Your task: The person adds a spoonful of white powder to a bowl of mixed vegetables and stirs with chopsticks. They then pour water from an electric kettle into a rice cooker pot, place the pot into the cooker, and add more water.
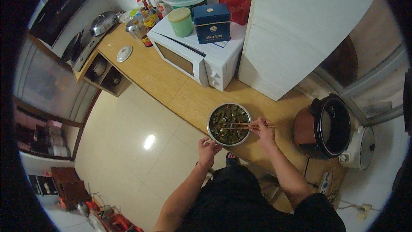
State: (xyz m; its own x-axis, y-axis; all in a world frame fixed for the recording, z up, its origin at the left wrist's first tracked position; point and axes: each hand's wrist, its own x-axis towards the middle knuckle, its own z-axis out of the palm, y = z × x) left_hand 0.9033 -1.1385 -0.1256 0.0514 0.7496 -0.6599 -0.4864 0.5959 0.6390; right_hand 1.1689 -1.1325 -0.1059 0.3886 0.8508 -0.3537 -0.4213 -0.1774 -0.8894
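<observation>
A round metal bowl (208,128) stands at the front edge of the wooden counter, filled with chopped green vegetables (229,116) and a few small red and pale bits. My right hand (264,132) is at the bowl's right side, closed around a pair of wooden chopsticks (238,126). Their tips reach into the vegetables. At the bowl's lower left rim is my left hand (209,149), fingers curled near the metal; whether it grips the rim cannot be told.
A white microwave (180,58) carries a blue box (211,24), a green canister (181,22) and a red tin (236,0). Sauce bottles (148,21) and a white lid (124,53) lie further left. An open brown electric cooker (309,127) and a white rice cooker (360,149) stand at right.
</observation>
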